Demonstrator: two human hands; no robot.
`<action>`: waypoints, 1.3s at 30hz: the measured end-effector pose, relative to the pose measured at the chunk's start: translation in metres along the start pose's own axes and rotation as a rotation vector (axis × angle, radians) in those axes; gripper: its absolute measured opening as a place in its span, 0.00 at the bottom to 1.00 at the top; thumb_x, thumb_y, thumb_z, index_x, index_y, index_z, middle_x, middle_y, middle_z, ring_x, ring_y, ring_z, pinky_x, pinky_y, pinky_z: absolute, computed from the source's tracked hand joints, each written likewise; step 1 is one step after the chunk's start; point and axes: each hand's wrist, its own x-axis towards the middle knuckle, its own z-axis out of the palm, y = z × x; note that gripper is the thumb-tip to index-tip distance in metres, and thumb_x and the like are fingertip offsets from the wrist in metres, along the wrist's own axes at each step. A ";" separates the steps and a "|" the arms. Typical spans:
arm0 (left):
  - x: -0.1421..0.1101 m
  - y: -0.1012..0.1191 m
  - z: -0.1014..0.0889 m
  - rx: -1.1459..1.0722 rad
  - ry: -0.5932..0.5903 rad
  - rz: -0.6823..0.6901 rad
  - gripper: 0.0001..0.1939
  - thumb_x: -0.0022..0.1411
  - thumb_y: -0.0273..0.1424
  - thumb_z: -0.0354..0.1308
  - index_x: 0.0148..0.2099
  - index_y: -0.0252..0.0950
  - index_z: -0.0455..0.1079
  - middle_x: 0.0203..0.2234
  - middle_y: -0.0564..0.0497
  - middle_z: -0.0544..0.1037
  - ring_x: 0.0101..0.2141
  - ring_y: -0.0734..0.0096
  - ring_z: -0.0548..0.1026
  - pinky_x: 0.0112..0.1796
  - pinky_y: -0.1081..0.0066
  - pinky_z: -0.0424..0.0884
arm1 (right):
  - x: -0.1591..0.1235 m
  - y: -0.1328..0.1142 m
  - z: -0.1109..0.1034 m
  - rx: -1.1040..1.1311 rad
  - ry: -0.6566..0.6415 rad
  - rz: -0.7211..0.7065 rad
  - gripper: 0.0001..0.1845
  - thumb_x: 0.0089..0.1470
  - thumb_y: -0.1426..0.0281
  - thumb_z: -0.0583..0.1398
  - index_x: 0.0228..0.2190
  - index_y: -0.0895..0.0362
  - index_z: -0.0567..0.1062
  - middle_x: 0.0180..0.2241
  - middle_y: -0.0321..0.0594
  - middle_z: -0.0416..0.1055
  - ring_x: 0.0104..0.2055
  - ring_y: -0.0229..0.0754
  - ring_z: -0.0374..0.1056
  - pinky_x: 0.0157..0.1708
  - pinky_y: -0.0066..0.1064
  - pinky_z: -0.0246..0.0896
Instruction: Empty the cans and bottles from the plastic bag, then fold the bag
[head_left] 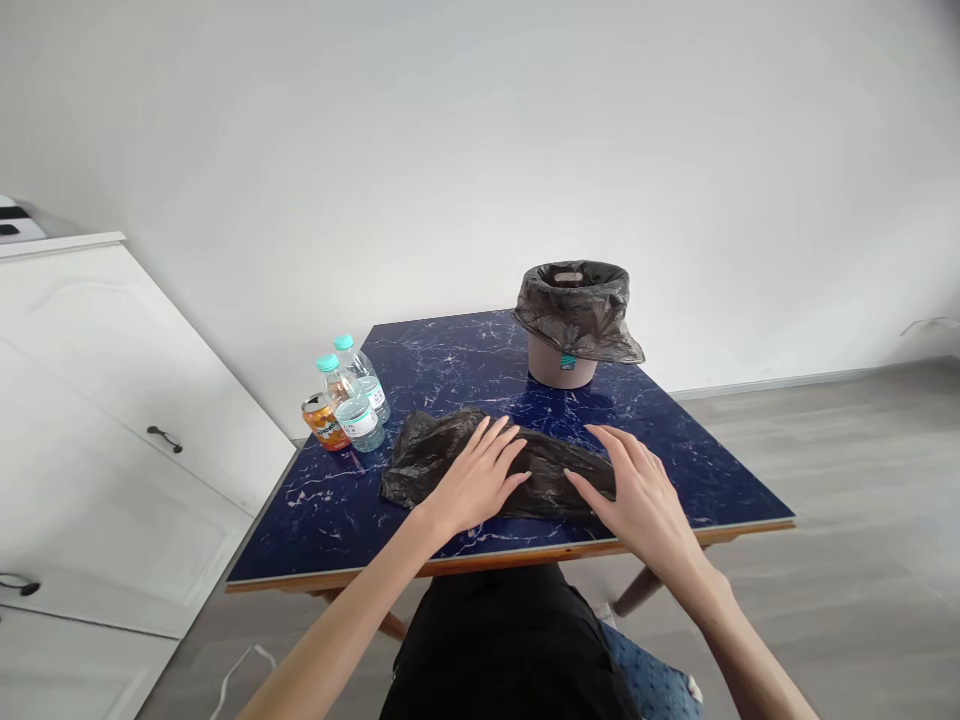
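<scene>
A black plastic garbage bag (551, 475) lies crumpled and stretched sideways near the front of the table. On its middle rests my left hand (484, 475), palm down with the fingers extended. My right hand (634, 490) is at the bag's right end, thumb and fingers spread apart; whether it touches the plastic I cannot tell. Farther back stands a beige trash can (544, 362), lined with another black bag (574, 325) folded over its rim and hanging lower on the right.
Two clear bottles with turquoise caps, a nearer bottle (358, 425) and a farther bottle (375, 390), stand at the left beside an orange can (325, 425). The blue marbled table (465, 350) meets a white wall behind. A white cabinet (97, 430) is at the left.
</scene>
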 end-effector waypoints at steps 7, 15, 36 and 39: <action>0.004 -0.030 0.028 -0.124 -0.139 -0.176 0.38 0.82 0.53 0.33 0.81 0.38 0.52 0.79 0.47 0.53 0.79 0.49 0.44 0.76 0.46 0.46 | 0.004 -0.011 0.054 -0.108 -0.231 -0.164 0.34 0.77 0.53 0.44 0.72 0.58 0.65 0.75 0.51 0.59 0.78 0.60 0.51 0.75 0.63 0.47; -0.051 -0.081 0.043 -0.082 -0.093 -0.446 0.39 0.80 0.55 0.34 0.82 0.42 0.49 0.79 0.49 0.49 0.78 0.45 0.48 0.75 0.41 0.47 | -0.005 0.011 0.071 -0.172 -0.388 -0.216 0.36 0.78 0.53 0.40 0.76 0.54 0.59 0.79 0.48 0.47 0.81 0.58 0.40 0.76 0.64 0.42; -0.130 -0.081 -0.008 -0.108 0.203 -0.353 0.21 0.74 0.48 0.60 0.62 0.44 0.71 0.61 0.43 0.78 0.65 0.47 0.73 0.65 0.45 0.70 | 0.011 -0.062 0.048 0.128 -0.301 -0.457 0.31 0.75 0.54 0.54 0.69 0.57 0.69 0.72 0.46 0.65 0.77 0.53 0.54 0.78 0.55 0.46; -0.131 -0.075 -0.016 -0.131 0.230 -0.326 0.30 0.71 0.48 0.65 0.68 0.45 0.65 0.66 0.42 0.72 0.67 0.45 0.70 0.67 0.44 0.69 | -0.011 -0.112 0.066 0.191 -0.365 -0.558 0.45 0.69 0.47 0.61 0.73 0.61 0.60 0.74 0.50 0.62 0.78 0.59 0.51 0.78 0.60 0.45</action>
